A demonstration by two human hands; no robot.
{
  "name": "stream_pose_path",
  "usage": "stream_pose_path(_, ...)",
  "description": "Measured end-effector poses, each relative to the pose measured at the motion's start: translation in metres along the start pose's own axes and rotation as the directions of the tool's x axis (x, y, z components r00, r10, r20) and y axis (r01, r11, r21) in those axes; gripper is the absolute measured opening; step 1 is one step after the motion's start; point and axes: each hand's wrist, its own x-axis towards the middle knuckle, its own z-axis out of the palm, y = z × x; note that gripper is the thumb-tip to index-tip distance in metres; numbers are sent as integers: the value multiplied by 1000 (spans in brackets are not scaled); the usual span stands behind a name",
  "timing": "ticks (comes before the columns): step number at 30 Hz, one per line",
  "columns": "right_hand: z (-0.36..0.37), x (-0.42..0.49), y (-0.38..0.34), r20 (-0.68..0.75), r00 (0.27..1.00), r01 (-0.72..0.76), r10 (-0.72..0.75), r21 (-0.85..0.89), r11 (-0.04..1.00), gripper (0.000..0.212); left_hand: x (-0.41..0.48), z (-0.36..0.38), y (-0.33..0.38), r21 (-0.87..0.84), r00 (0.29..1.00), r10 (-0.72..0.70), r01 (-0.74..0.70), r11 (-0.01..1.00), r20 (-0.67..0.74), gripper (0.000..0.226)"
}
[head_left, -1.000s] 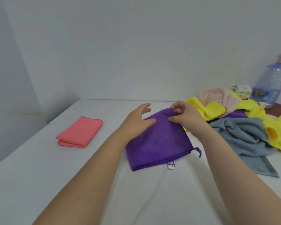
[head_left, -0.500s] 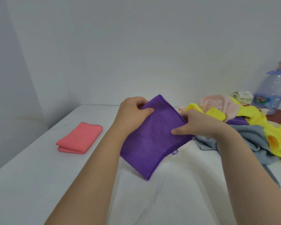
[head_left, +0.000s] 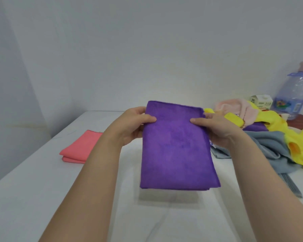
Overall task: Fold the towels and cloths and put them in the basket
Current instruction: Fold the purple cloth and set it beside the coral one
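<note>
1. Above the white table (head_left: 24, 198), at centre of view, a folded purple cloth (head_left: 177, 151) was held up in the air by both hands. Its lower edge hung clear of the tabletop w/ a shadow underneath.
2. L hand (head_left: 131, 126) gripped the cloth's upper left edge. L thumb (head_left: 147, 118) lay flat across the front face, and the other fingers were curled round behind the fabric, mostly hidden.
3. R hand (head_left: 217, 131) gripped the upper right edge the same way. R thumb (head_left: 198, 121) was on the front pointing inward, w/ the fingers behind and only a little of them showing near the top right corner.
4. Both thumbs pointed toward each other but stayed apart, w/ bare purple fabric between them. The cloth's top edge stood just above the thumbs, and most of the cloth hung below them.
5. Cloth was a neat rectangle, w/ stacked layers visible at the bottom right corner.
6. On the left, a folded coral cloth (head_left: 80, 149) lay flat on the table, partly hidden behind the L forearm.
7. On the right sat an unfolded heap: yellow cloth (head_left: 276, 126), grey towel (head_left: 269, 149), pale pink cloth (head_left: 234, 105), plus a bit of a second purple piece (head_left: 254, 127) under the yellow.
8. Behind the heap, near the wall, stood a small carton (head_left: 261, 102) and a clear plastic bottle (head_left: 294, 95) w/ a blue label.
</note>
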Motion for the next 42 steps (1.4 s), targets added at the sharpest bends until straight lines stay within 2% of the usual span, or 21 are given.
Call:
stream_pose_path(4,-5,20,51,-152,975,-189,164,-169,967,31,16,2,-44,172,980,-189,197,965,-60,31)
stream_pose_path(6,-6,24,74,-221,948,-281,231,-234,931,35,21,6,-66,235,961,-251,271,933,-113,27)
stream_pose_path(7,-7,25,79,-236,941,-300,243,-246,922,31,23,7,-73,261,955,-260,289,921,-141,23)
stream_pose_path(9,-5,26,81,-269,939,-296,214,-316,901,10,27,7,-83,325,952,-239,292,900,-193,15)
stream_pose_path(10,-4,25,78,-288,939,-292,188,-383,876,9,29,5,-85,373,953,-210,280,884,-219,13)
stream_pose_path(12,-6,28,73,-323,938,-283,129,-491,824,35,33,2,-85,462,953,-145,257,849,-265,10)
stream_pose_path(14,-9,29,72,-324,936,-291,139,-485,825,41,34,3,-84,486,952,-126,253,836,-278,8)
stream_pose_path(15,-9,29,71,-318,933,-310,167,-479,821,36,34,4,-83,483,952,-132,256,837,-275,7)
stream_pose_path(17,-6,26,68,-324,917,-372,233,-480,795,13,33,7,-82,451,952,-169,271,850,-255,7)
stream_pose_path(18,-4,24,67,-314,913,-384,260,-454,804,12,33,9,-82,424,951,-192,282,860,-243,8)
stream_pose_path(20,-5,24,64,-288,905,-403,313,-348,846,43,32,10,-82,365,945,-231,304,880,-231,10)
stream_pose_path(21,-4,23,62,-265,907,-403,329,-313,860,49,32,10,-82,342,944,-236,306,889,-231,10)
stream_pose_path(23,-2,21,59,-234,905,-413,355,-281,866,46,33,9,-82,309,944,-218,290,906,-247,8)
stream_pose_path(28,3,21,70,-246,938,-307,246,-252,918,9,40,7,-83,349,941,-109,224,910,-320,10)
stream_pose_path(36,10,-1,76,-260,965,-63,-17,-295,953,9,13,13,-91,322,945,51,60,945,-324,12)
stream_pose_path(40,8,-23,75,-194,978,10,-81,-341,940,8,-6,13,-91,215,959,64,-3,977,-277,14)
stream_pose_path(42,6,-35,77,-146,986,29,-85,-353,935,11,-18,15,-94,97,962,14,13,995,-271,15)
